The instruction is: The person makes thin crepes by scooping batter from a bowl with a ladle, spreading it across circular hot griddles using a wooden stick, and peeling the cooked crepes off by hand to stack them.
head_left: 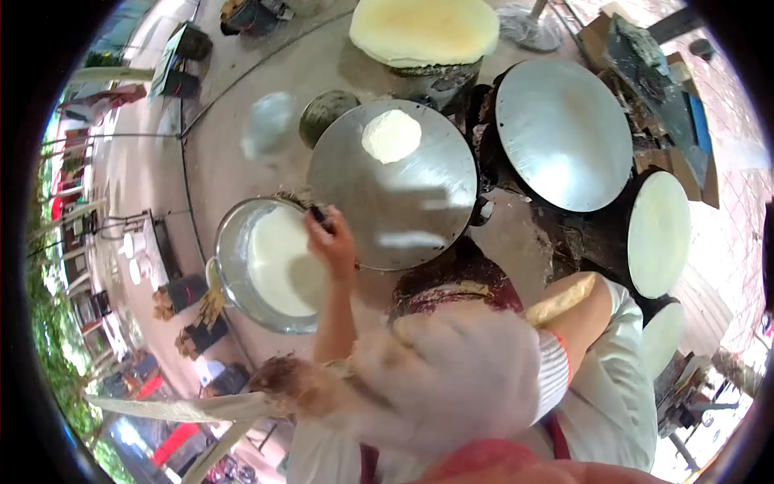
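Note:
My left hand [331, 242] is closed around a short black handle [322, 219] at the right rim of a large metal bowl [234, 234]. Whatever the handle belongs to is hidden. White batter [278, 262] fills the bowl. Beside it lies a round metal griddle [355, 194] with a small round patch of white batter [391, 135] near its far side. Bare skin [584, 310] shows by a striped cuff at the right, along a pale, floury, stick-like piece [562, 298]. No right-hand fingers can be made out there. A blurred white shape [459, 363] covers the lower middle.
A second griddle [564, 133] stands at the right. Large pale rounds lie at the back [423, 31] and far right [659, 234]. A dark pot [329, 117] sits behind the near griddle. Cardboard and boards [661, 89] are stacked at the upper right.

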`<control>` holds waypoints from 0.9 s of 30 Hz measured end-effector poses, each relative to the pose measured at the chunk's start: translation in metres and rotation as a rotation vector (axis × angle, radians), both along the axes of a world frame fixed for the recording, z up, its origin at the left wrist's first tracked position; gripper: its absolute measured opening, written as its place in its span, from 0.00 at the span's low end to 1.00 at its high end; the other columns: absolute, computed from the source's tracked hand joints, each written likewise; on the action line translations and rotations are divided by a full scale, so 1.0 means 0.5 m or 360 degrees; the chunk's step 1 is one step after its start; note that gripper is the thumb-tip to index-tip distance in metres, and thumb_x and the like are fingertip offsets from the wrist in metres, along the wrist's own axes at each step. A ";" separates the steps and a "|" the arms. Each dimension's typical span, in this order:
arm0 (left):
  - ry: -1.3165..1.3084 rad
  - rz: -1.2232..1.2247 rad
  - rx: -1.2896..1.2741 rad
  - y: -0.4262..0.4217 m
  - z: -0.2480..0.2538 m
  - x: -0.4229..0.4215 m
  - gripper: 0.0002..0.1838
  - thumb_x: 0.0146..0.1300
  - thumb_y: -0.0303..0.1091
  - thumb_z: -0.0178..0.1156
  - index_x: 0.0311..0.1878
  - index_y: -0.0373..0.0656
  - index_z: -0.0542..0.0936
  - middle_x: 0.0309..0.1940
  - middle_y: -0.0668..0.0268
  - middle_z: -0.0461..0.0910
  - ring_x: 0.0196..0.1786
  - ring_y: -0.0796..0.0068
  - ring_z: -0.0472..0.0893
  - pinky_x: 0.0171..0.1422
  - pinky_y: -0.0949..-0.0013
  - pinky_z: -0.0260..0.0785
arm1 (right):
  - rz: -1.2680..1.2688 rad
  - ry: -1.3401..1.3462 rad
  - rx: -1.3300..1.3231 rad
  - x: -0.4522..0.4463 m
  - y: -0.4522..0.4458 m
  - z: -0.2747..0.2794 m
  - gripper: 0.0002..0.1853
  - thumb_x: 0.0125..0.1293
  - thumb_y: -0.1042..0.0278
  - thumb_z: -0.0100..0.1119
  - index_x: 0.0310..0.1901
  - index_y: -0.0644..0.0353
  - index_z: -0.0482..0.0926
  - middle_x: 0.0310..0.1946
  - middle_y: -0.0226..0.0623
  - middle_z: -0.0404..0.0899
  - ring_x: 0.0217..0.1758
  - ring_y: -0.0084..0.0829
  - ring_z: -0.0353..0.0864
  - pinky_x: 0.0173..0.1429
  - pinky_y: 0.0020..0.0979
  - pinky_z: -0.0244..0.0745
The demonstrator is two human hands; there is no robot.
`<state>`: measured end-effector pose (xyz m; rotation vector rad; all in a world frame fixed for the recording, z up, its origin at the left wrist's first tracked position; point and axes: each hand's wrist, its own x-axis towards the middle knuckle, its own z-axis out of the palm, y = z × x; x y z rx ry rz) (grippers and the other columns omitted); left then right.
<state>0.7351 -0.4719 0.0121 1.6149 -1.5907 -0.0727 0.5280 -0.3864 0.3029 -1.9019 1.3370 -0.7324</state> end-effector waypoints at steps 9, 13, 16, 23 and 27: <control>0.1202 -0.0186 0.0751 0.109 0.039 0.165 0.08 0.72 0.32 0.50 0.36 0.41 0.67 0.13 0.70 0.66 0.12 0.81 0.67 0.16 0.74 0.56 | -0.0491 0.0359 0.0087 0.069 -0.005 -0.234 0.16 0.59 0.58 0.60 0.49 0.49 0.80 0.36 0.45 0.79 0.35 0.45 0.83 0.36 0.42 0.77; 0.1250 -0.0169 0.0818 0.173 0.018 0.268 0.07 0.73 0.31 0.49 0.37 0.41 0.66 0.15 0.71 0.64 0.12 0.81 0.64 0.15 0.75 0.54 | -0.1077 0.0629 0.0408 0.019 0.071 -0.613 0.28 0.70 0.46 0.49 0.70 0.39 0.63 0.37 0.50 0.79 0.30 0.49 0.83 0.35 0.45 0.78; 0.1210 -0.0108 0.0914 0.203 0.012 0.318 0.07 0.73 0.32 0.49 0.38 0.41 0.66 0.17 0.69 0.65 0.13 0.80 0.65 0.16 0.74 0.55 | -0.1160 0.1006 0.0641 0.024 0.062 -0.689 0.28 0.71 0.48 0.47 0.71 0.42 0.62 0.43 0.54 0.80 0.33 0.50 0.83 0.37 0.47 0.78; 0.1504 0.0088 0.0830 0.250 -0.003 0.354 0.06 0.72 0.32 0.49 0.39 0.41 0.66 0.17 0.70 0.64 0.13 0.82 0.63 0.15 0.76 0.53 | -0.1007 0.0250 0.1036 0.086 -0.064 -0.730 0.26 0.68 0.44 0.53 0.52 0.59 0.81 0.34 0.45 0.84 0.37 0.36 0.84 0.39 0.37 0.80; 0.1479 0.0159 0.0826 0.282 0.045 0.348 0.06 0.71 0.31 0.49 0.36 0.42 0.66 0.16 0.73 0.60 0.13 0.81 0.62 0.15 0.75 0.53 | -0.1184 0.0202 0.0567 0.004 0.005 -0.676 0.26 0.69 0.50 0.55 0.63 0.55 0.72 0.27 0.35 0.82 0.21 0.24 0.78 0.25 0.27 0.76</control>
